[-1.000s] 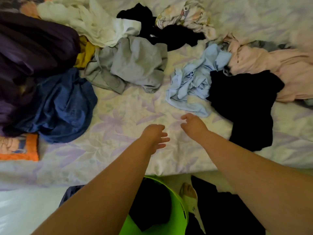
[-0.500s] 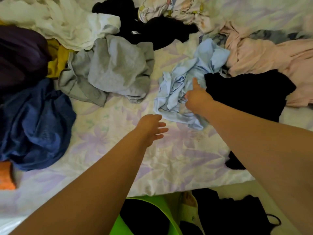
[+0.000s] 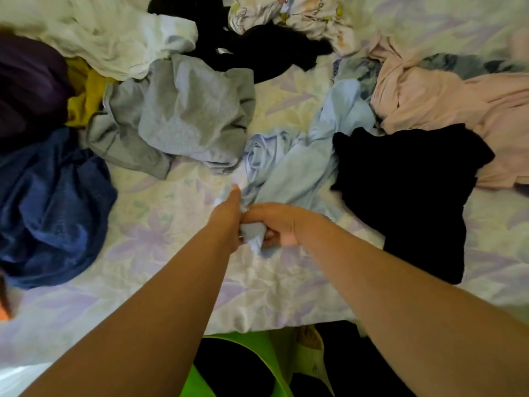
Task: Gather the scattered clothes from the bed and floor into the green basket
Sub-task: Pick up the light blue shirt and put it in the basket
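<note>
Both hands meet at the near end of the light blue garment point(image 3: 289, 164), low on the bed point(image 3: 160, 224). Right hand point(image 3: 276, 223): fingers curled round a bunched tail of the cloth, which pokes out below the fist. Left hand point(image 3: 227, 217): pressed against the same bunch from the left, thumb extended along the fabric; its fingers are hidden behind the hand, so whether they are closed on the cloth cannot be told.

The garment's long axis runs away from the grip, up and to the right, its far end lying between the pink garment point(image 3: 429, 104) and the black garment point(image 3: 406, 181) and touching both. The held end is the one nearest the person.

Green basket point(image 3: 257, 345): on the floor just past the bed's edge, directly under the forearms, dark clothes already inside.

Judgement: a straight pull back along the long axis should bring the piece off the bed and over the basket. Risk: the far end may drag the black garment with it.

Most of the task remains: grey garment point(image 3: 186, 110), dark blue garment point(image 3: 51, 202) and the white garment point(image 3: 114, 38) lie on the bed, left of the hands.
</note>
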Motion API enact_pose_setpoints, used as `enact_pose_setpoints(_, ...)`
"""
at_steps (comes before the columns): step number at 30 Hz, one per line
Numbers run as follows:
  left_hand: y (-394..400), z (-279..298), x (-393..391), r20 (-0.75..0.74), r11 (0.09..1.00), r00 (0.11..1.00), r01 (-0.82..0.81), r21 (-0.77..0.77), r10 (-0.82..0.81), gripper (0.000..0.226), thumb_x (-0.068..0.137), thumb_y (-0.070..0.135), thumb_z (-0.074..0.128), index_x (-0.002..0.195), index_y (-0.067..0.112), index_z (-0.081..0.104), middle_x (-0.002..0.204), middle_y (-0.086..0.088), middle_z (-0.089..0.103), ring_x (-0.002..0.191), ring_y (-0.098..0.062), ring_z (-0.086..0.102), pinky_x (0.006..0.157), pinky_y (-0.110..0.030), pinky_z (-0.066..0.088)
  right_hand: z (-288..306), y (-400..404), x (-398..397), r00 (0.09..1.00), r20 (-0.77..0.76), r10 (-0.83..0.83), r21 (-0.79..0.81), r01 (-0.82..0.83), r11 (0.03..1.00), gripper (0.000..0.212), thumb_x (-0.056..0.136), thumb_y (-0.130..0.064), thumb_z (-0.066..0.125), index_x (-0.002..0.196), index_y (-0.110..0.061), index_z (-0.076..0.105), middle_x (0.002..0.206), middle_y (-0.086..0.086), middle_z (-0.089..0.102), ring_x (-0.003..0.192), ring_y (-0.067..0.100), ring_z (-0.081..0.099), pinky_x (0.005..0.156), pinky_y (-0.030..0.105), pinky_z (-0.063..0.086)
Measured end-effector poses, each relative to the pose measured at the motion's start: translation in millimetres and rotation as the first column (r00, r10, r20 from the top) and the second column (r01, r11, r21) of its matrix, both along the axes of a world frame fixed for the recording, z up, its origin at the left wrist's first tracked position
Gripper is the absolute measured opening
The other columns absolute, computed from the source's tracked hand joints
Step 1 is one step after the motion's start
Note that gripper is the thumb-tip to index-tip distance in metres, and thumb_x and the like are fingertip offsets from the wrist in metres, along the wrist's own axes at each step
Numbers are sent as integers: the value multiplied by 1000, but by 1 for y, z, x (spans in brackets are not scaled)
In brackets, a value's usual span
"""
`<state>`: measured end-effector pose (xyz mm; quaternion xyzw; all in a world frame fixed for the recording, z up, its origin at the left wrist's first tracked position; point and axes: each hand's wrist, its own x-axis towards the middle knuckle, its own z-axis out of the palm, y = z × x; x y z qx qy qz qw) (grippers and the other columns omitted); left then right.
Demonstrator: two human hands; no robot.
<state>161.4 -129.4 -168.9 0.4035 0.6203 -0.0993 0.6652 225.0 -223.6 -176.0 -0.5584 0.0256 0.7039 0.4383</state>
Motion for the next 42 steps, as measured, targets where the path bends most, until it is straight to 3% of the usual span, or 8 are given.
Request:
enact_pose_setpoints(5,8,4,-37,-27,997,998,60,-46,-61,25,95,4,53,120,4,56,82,-13,62,65,-22,63,55,-30,57,-9,-25,-28,949,-181,257,0,-261,965,16,93,-30,59,94,-14,61,70,0,62,62,12,57,68,29,49)
enact_pose_setpoints(10,21,-10,-73,-146,925,979,181,333,-139,37,98,18,50,133,7,51,117,-19,60,96,-34,60,83,-41,50,-30,-40,-29,967,216,133,-262,-73,962,20,95,-28,56,96,-11,64,68,3,58,55,13,51,60,27,45)
enact_pose_setpoints(14,32,-17,-109,-620,221,279,960,170,-734,30,92,19,52,118,7,60,119,-18,63,107,-35,60,81,-34,44,-41,-40,-4,782,623,33,-220,135,966,13,94,-22,56,90,-11,62,78,10,63,74,30,61,69,35,48)
enact_pose_setpoints(17,22,-22,-120,-518,63,32,997,-43,-855,41,89,25,61,126,7,55,124,-15,62,112,-31,59,83,-31,45,-42,-31,3,442,877,191,-243,64,968,33,89,-20,60,121,-18,54,118,11,53,101,31,56,85,37,47)
enact_pose_setpoints(24,12,-24,-82,-445,483,663,746,458,-602,65,88,33,59,145,18,30,135,-14,47,115,-35,54,86,-40,47,-53,-10,-4,-117,701,703,-702,-285,653,57,89,-21,52,143,-24,34,131,7,51,121,32,46,102,41,32)
enact_pose_setpoints(36,12,-44,2,-295,587,726,681,438,-621,65,83,28,70,137,10,39,125,-12,57,110,-29,57,91,-38,49,-41,-20,14,364,750,553,-452,-330,829,49,88,-62,49,66,-19,52,73,3,51,83,26,56,68,34,38)
enact_pose_setpoints(39,16,-34,-8,-503,384,546,835,395,-670,14,86,26,62,90,14,55,90,-12,62,89,-30,62,69,-34,46,-50,-20,20,99,921,376,-362,-139,922,18,89,-36,62,99,-20,62,104,7,52,103,30,52,79,35,44)
enact_pose_setpoints(42,28,-25,-33,-438,433,702,700,568,-561,17,89,32,54,78,20,60,73,-6,61,80,-33,61,62,-31,46,-56,-22,20,23,891,454,-424,-321,847,74,83,-38,69,146,-23,34,142,6,40,127,32,40,103,38,36)
